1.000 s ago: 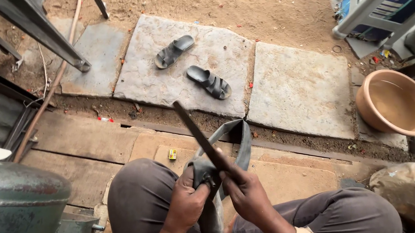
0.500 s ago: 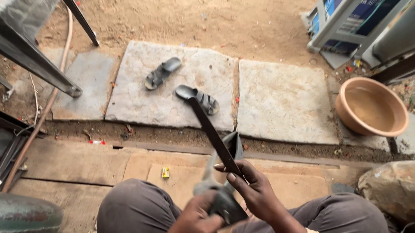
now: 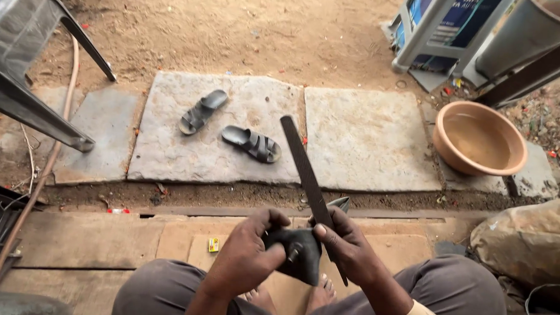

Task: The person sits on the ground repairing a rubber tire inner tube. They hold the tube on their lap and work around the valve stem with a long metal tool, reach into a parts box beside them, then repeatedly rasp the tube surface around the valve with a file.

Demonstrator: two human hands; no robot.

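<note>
Black rubber tube (image 3: 298, 254) sits folded in my left hand (image 3: 245, 255), fingers clenched around it just above my knees. My right hand (image 3: 351, 250) grips a long file (image 3: 304, 171), its axis running up and away from me, leaning left. A valve stem, I think, pokes from the tube. Both wrists meet over the plank floor (image 3: 91, 244); sandals (image 3: 231, 128) lie beyond.

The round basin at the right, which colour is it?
The basin is terracotta brown with a lighter tan inside, seen best in the head view.
</note>
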